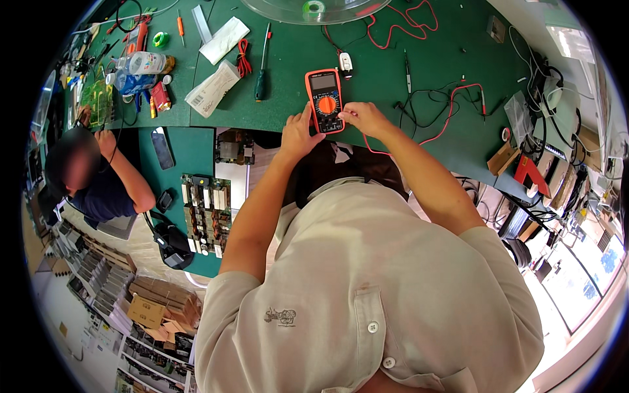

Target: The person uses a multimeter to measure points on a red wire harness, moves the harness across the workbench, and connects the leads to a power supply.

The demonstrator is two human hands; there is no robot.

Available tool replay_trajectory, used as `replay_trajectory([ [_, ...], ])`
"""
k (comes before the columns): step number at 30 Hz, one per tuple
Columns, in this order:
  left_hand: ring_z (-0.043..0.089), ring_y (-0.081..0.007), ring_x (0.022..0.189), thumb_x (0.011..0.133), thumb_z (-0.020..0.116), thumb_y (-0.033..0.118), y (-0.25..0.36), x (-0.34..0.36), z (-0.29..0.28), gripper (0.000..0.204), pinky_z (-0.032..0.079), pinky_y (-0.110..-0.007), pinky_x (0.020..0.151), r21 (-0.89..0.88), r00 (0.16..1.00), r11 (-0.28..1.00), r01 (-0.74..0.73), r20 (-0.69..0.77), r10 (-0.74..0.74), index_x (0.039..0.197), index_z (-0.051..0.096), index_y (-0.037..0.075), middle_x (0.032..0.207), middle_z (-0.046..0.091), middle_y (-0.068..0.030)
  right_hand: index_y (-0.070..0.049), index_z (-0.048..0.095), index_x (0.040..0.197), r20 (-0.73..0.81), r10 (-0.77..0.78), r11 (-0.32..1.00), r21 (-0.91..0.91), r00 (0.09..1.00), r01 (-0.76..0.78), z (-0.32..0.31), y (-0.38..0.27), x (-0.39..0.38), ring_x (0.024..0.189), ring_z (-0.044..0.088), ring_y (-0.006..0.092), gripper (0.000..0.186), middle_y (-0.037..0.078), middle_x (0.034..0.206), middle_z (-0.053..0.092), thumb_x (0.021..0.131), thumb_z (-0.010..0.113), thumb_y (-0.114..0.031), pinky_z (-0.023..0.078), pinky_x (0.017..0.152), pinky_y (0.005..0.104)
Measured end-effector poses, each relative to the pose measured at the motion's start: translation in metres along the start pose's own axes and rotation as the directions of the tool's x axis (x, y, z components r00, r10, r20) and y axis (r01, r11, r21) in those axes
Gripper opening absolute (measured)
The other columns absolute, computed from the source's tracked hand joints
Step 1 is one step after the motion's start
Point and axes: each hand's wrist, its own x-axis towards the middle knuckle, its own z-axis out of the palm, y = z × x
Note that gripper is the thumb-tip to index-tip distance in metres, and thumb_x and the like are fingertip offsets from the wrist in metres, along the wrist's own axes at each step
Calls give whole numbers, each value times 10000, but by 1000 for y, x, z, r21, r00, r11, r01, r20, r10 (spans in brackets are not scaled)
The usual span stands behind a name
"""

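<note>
An orange-cased multimeter (pixel 323 84) with a dial lies on the green workbench in front of me. My left hand (pixel 301 131) holds its lower left side, fingers along the edge. My right hand (pixel 364 120) is closed in a pinch at the meter's lower right, on what looks like a red lead's plug, partly hidden by my fingers. A red lead (pixel 426 141) runs from near that hand to a probe (pixel 483 98) on the right. A small white-and-black object (pixel 346 64) sits just above the meter.
A co-worker (pixel 114 177) is at the left. Circuit boards (pixel 205 213) and a phone (pixel 162 147) rest on a lower green surface. A screwdriver (pixel 261 78), packets (pixel 211 90), bottles (pixel 147 64) and a clear round lens (pixel 282 12) occupy the bench, with tangled cables (pixel 553 111) at right.
</note>
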Motion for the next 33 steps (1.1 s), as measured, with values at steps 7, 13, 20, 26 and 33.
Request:
replay_trajectory([
  [7, 607, -354, 911, 634, 871, 209, -1, 1, 2, 1008, 517, -460, 817, -12, 1000, 1000, 4, -15, -4, 1486, 357, 50, 937, 671, -97, -1, 676, 905, -150, -39, 999, 2, 988, 40, 12, 1, -4, 724, 670, 260, 347, 143, 765, 671, 912, 693, -348, 521, 683, 369],
  [13, 610, -356, 905, 643, 859, 195, 0, 1, 0, 983, 517, -459, 818, -48, 1000, 999, -11, -17, 10, 1481, 366, 52, 937, 670, -100, 12, 695, 922, -152, 52, 996, 80, 987, -40, 19, 8, -4, 729, 679, 235, 381, 140, 783, 692, 888, 727, -366, 534, 700, 349],
  [20, 625, -276, 843, 646, 848, 164, -1, -2, 4, 973, 467, -413, 864, -39, 999, 999, -10, -42, 8, 1482, 364, 49, 862, 641, -88, 13, 720, 958, 8, 245, 929, 285, 970, -237, 16, 9, 8, 749, 693, 166, 346, 107, 848, 729, 842, 781, -307, 550, 704, 319],
  [26, 623, -329, 867, 655, 844, 161, 5, 1, -1, 966, 497, -440, 833, -20, 999, 999, 36, 11, -35, 1484, 361, 49, 909, 657, -100, 9, 726, 1008, 56, 274, 913, 297, 960, -279, 11, 11, 16, 728, 701, 143, 360, 103, 860, 742, 804, 810, -275, 558, 689, 305],
  [33, 627, -359, 929, 662, 849, 200, 4, 2, -2, 934, 504, -451, 835, -34, 999, 999, 17, 51, -15, 1448, 384, 6, 933, 680, -120, 11, 701, 1018, -197, 222, 964, 194, 955, -184, 24, -1, -10, 827, 711, 192, 367, 126, 891, 737, 860, 767, -313, 556, 767, 322],
])
